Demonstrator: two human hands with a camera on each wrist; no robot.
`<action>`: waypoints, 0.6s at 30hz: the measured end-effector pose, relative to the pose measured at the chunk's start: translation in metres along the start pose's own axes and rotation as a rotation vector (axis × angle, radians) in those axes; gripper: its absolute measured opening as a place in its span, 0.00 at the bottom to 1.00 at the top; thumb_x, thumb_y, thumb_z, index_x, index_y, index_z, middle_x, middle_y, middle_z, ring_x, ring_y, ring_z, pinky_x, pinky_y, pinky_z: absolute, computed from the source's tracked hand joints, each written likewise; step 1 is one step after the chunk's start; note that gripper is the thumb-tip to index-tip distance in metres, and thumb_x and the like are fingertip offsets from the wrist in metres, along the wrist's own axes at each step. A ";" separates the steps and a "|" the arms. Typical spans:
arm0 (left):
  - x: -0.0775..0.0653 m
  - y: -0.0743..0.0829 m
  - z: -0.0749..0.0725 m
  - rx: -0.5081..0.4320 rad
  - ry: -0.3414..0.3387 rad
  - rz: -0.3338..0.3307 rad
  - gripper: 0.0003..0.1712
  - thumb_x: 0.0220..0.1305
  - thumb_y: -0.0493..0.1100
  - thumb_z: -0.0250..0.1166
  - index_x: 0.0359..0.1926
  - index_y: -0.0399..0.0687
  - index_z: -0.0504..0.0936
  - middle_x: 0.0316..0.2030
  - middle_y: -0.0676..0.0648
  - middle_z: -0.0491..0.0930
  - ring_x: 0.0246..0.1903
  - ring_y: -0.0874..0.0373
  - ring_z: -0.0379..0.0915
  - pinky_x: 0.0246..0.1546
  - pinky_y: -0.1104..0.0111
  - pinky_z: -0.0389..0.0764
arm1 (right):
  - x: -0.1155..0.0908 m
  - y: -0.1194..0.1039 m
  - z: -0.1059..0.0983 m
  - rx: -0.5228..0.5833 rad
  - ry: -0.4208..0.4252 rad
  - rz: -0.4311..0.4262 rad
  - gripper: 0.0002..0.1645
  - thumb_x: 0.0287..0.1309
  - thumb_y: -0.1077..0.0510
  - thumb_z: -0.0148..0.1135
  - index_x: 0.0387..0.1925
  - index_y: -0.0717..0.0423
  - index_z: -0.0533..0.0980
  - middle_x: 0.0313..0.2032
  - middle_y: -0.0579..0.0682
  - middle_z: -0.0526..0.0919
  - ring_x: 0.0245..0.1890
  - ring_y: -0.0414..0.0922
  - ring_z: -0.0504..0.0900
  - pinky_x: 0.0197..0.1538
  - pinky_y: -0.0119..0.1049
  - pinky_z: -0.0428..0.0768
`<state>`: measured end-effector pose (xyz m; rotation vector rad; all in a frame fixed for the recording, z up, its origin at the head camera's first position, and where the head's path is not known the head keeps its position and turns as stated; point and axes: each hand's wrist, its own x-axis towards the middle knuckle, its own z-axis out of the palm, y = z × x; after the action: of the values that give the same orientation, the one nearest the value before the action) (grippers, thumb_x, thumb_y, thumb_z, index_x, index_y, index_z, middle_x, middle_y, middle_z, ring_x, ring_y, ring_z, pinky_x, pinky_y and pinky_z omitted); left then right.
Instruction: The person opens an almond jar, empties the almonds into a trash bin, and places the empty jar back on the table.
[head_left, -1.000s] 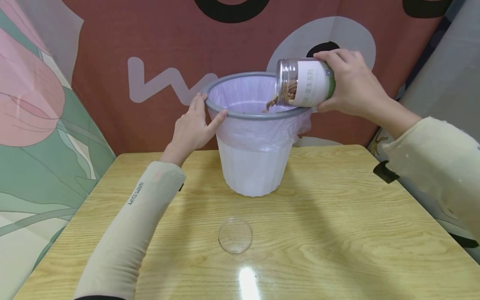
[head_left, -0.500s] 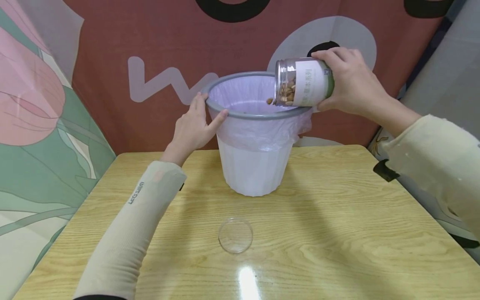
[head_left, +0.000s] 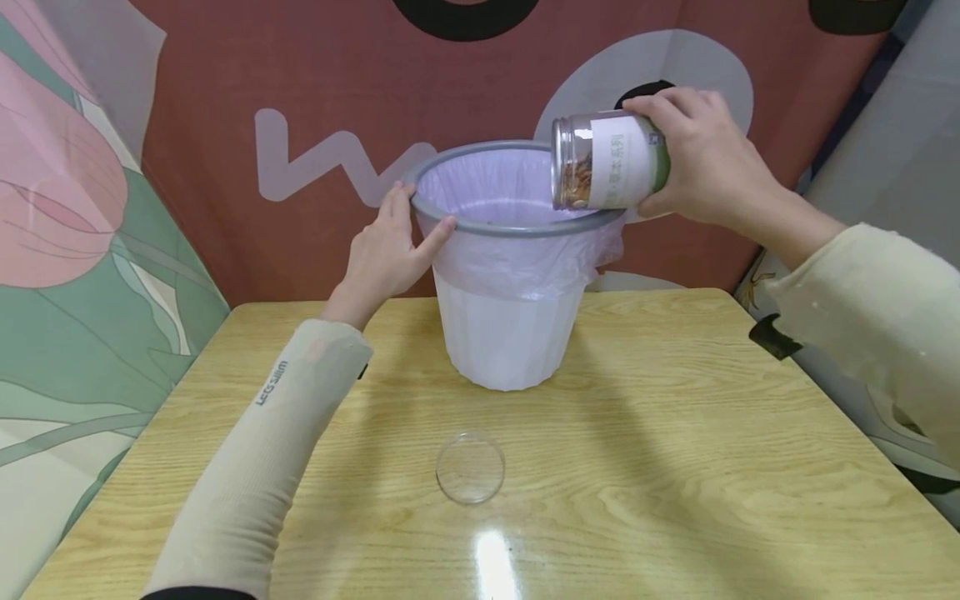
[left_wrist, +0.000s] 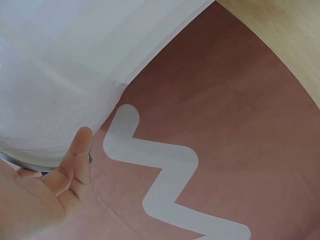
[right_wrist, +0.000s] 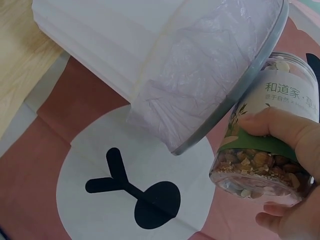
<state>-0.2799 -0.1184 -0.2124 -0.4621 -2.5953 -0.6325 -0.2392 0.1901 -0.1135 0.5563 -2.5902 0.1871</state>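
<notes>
A white trash can (head_left: 510, 342) with a grey rim and a pale purple bag liner (head_left: 487, 179) stands upright at the table's back. My left hand (head_left: 382, 257) rests against the rim's left side, fingers fairly straight and thumb at the front. My right hand (head_left: 705, 158) grips a clear jar (head_left: 622, 162) round its base end. The jar lies tilted nearly sideways, its uncovered mouth pointing left over the rim. In the right wrist view, brown nut-like pieces (right_wrist: 265, 162) sit behind the label's green band. The can's bottom inside is hidden.
A round clear lid (head_left: 470, 468) lies flat on the wooden table (head_left: 675, 467) in front of the can. Behind the table hangs a reddish-brown printed cloth (head_left: 330, 75); a floral cloth (head_left: 67, 275) covers the left side.
Brown pieces spilling from the jar's mouth earlier are no longer seen falling. Fewer pieces show near the mouth. Both hands have hardly moved.
</notes>
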 end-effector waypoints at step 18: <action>0.000 0.002 0.000 0.006 -0.009 0.005 0.48 0.58 0.71 0.39 0.67 0.40 0.48 0.66 0.39 0.45 0.28 0.43 0.73 0.19 0.62 0.68 | 0.001 0.000 -0.002 -0.011 0.006 -0.028 0.54 0.32 0.69 0.72 0.64 0.56 0.56 0.60 0.62 0.56 0.61 0.60 0.49 0.50 0.63 0.61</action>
<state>-0.2792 -0.1165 -0.2121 -0.4697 -2.6029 -0.6219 -0.2391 0.1899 -0.1115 0.5866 -2.5750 0.1647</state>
